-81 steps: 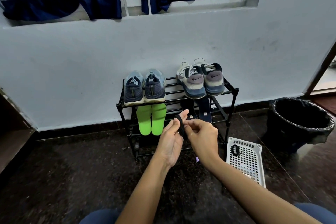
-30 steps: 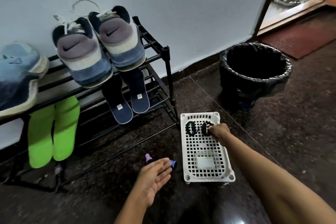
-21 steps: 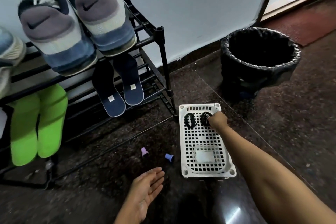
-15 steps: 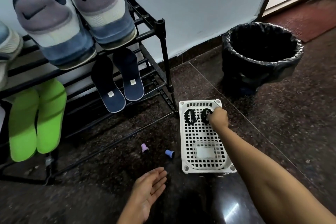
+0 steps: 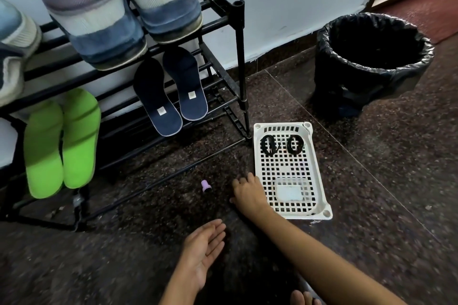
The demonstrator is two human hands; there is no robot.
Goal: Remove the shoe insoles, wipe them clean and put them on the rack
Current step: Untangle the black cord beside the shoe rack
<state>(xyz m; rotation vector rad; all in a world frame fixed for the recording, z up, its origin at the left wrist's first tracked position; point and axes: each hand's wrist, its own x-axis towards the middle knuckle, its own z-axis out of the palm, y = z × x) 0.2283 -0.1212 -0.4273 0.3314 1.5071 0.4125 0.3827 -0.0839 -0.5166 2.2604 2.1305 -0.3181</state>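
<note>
Two navy insoles [image 5: 158,99] lean on the lower bars of the black shoe rack [image 5: 239,57], with two bright green insoles [image 5: 62,143] to their left. Grey-and-blue sneakers [image 5: 86,7] sit on the top shelf above the navy pair. My right hand [image 5: 247,193] rests fingers-down on the floor just left of the white basket [image 5: 319,181], covering the spot where a small blue cap lay. My left hand [image 5: 203,247] hovers palm up and empty, nearer to me. A small purple cap [image 5: 205,185] stands on the floor left of my right hand.
In the basket lie two black loops [image 5: 269,145] and a small clear box [image 5: 290,192]. A bin with a black liner [image 5: 371,57] stands to the right by the wall. Another sneaker pair [image 5: 12,44] sits at the rack's top left. The floor is dark polished stone.
My right hand left the black loop in the basket and came back to the floor over the blue cap. The camera swung right and down from the rack. My left hand stayed open.
</note>
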